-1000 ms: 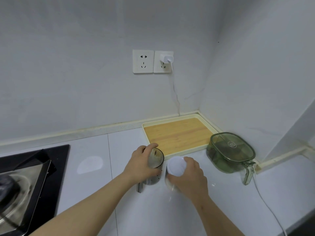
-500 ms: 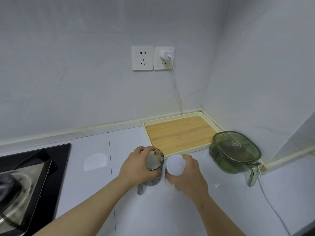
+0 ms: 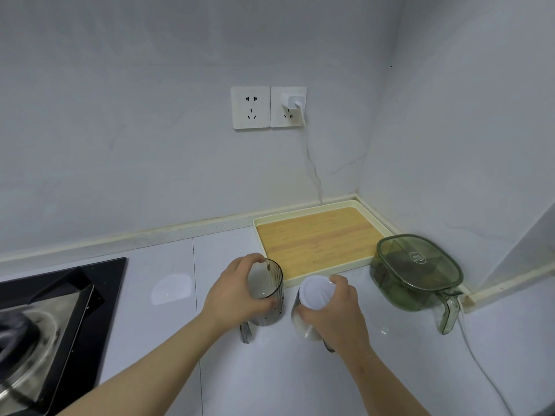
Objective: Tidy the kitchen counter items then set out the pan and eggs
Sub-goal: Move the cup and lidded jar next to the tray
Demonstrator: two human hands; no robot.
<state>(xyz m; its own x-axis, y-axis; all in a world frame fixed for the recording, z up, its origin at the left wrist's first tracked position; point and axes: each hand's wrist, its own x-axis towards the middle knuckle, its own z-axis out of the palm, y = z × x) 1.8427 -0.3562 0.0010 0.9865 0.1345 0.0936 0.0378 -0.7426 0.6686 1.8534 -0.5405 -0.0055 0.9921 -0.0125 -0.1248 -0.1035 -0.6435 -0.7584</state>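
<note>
Two cups stand side by side on the white counter, just in front of the tray. My left hand [image 3: 237, 295] grips the smoky grey ribbed cup [image 3: 268, 288] from its left side. My right hand [image 3: 333, 313] wraps around the clear cup with the white inside [image 3: 313, 292] from the right. Both cups have a handle low at the base. A cream tray with a wooden board [image 3: 318, 238] lies in the back corner. No pan or eggs are plainly visible.
A black gas hob [image 3: 54, 319] with a steel surround fills the left edge. A green lidded container [image 3: 417, 271] with a handle stands right of the tray. A white cable [image 3: 480, 364] runs from the wall plug [image 3: 292, 102] down the counter's right side.
Both hands have stayed on their cups. The view has tilted slightly upward; the cups have barely shifted on the counter.
</note>
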